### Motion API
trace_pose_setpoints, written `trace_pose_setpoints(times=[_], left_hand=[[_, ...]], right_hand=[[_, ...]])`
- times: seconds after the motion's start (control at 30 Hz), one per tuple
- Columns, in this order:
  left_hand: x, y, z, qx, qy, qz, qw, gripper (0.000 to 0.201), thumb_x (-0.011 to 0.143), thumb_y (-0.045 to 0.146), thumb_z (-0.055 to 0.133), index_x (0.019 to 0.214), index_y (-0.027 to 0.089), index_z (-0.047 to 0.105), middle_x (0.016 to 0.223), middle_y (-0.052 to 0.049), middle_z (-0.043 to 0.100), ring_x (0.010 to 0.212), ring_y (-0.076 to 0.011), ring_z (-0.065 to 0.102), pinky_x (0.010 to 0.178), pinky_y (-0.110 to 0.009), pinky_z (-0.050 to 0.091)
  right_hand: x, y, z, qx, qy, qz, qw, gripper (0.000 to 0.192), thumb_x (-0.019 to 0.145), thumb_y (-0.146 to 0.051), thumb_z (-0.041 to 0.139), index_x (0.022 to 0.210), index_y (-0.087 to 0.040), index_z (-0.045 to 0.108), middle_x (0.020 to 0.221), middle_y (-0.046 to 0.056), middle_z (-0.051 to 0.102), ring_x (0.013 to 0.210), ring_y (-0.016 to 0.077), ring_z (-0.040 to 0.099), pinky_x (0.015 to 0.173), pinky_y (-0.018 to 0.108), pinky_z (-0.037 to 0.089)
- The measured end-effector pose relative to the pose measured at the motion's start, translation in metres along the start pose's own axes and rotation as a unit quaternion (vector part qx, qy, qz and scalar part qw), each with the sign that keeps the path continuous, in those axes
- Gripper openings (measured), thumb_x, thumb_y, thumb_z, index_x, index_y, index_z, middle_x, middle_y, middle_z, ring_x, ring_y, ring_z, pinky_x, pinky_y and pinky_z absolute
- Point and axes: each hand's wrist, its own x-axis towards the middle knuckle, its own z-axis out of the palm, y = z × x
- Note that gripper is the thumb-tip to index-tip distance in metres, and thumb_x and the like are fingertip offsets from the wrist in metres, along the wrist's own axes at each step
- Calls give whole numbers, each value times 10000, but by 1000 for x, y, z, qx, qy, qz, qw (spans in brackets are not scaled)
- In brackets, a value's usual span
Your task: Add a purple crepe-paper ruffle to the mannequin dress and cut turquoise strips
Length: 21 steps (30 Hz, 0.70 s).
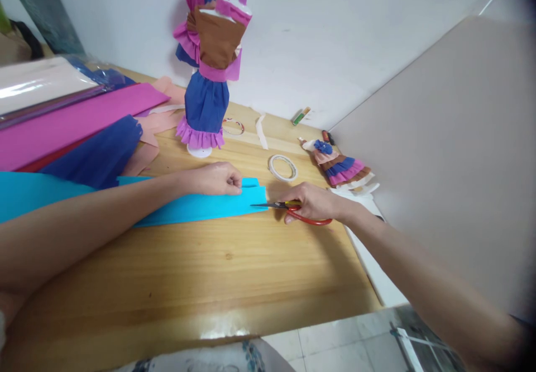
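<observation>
From the head view, a long strip of turquoise crepe paper is pinned to the wooden tabletop by the left hand, fingers curled together on it. Red-handled scissors are gripped by the right hand, blades at the strip's end. No writing can be read.

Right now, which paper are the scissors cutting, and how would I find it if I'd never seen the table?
Start at the wooden table and find the tall paper-dressed mannequin at its back. In front of it lies a long turquoise paper strip, pressed down by the left hand, with the red-handled scissors in the right hand at its end. It is the only turquoise sheet; the others nearby are pink and dark blue.
</observation>
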Motion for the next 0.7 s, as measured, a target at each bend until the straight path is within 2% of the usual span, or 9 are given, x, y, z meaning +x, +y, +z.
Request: trace_pose_setpoints(times=[0.3,0.7], left_hand=[[0,2,-1,1,-3,-1,1000,154,729,286,573,731,159,661,644,33,584,602,-103,496,569,-217,348],[0,3,0,-19,-4,-20,1000,143,723,269,580,723,154,665,629,27,566,593,-104,486,549,-213,346]], right_hand=[[2,-1,0,6,16,-47,999,343,770,-388,767,1060,-212,712,1035,68,724,886,220,674,747,287,476],[12,-9,2,32,10,-67,997,262,785,-330,752,1011,-201,718,1025,61,716,897,214,663,778,294,479]])
